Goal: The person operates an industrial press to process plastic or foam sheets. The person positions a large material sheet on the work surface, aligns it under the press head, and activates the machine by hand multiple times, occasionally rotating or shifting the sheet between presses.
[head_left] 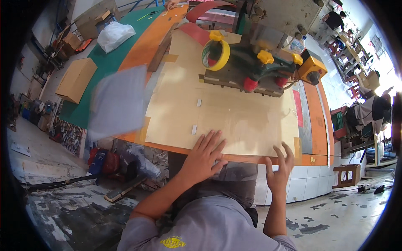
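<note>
My left hand lies with its fingers stretched out on the near edge of a pale tan sheet, holding nothing. Over the same edge, farther right, my right hand has its fingers apart and slightly bent; whether its fingertips touch the sheet I cannot tell. Left of centre on the sheet are two small white strips, one just beyond my left fingers and another farther back. A dark green machine head with yellow knobs and red feet stands over the far part of the sheet.
A yellow tape roll rests against the machine, beside a yellow control box with a dark knob. To the left are a blurred, translucent whitish sheet, a cardboard box and a white plastic bag. Other people work at far right.
</note>
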### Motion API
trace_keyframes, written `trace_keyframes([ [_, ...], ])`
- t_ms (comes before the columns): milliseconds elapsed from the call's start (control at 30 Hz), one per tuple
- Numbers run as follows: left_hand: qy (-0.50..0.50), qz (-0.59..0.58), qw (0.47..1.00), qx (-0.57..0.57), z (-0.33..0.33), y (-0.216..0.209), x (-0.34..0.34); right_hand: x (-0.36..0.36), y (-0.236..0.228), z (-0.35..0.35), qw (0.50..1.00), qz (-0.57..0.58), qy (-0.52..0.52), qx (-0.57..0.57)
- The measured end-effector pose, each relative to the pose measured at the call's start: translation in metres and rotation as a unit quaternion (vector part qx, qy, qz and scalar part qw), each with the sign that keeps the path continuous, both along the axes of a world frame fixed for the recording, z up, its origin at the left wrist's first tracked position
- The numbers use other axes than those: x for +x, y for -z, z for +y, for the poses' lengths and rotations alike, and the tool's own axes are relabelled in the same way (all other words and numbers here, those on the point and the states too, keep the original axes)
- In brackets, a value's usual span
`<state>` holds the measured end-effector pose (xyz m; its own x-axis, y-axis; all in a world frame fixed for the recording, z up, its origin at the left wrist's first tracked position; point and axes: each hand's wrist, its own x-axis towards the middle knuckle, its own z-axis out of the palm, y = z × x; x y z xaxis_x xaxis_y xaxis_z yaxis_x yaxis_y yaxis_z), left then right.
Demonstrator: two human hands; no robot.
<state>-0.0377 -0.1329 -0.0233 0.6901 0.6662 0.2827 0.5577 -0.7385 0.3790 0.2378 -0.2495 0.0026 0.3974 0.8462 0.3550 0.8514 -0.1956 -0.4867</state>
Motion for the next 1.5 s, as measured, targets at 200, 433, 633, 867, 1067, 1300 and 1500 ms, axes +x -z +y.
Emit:
trace_keyframes([
  [200,-0.019,-0.014,1.000,0.019,0.029,0.003,0.009,0.019,0.011,0.043,0.990,-0.076,-0.081,-0.088],
  [433,-0.031,0.004,0.999,0.014,0.039,-0.009,0.007,0.024,0.007,0.056,0.986,-0.070,-0.103,-0.106],
  [633,-0.020,0.018,1.000,-0.006,0.045,-0.013,0.002,0.027,0.010,0.056,0.987,-0.062,-0.108,-0.105],
  [867,-0.018,0.001,1.000,0.000,0.042,-0.012,0.001,0.027,0.010,0.057,0.987,-0.071,-0.106,-0.098],
  [1067,-0.016,-0.007,1.000,-0.019,0.049,-0.024,-0.013,0.026,0.012,0.061,0.989,-0.062,-0.105,-0.088],
  [1300,-0.031,-0.049,0.998,-0.033,0.050,-0.016,-0.051,0.031,0.013,0.057,0.990,-0.062,-0.097,-0.080],
  [1500,-0.036,-0.042,0.998,-0.015,0.049,-0.014,-0.049,0.029,0.010,0.059,0.990,-0.056,-0.091,-0.088],
])
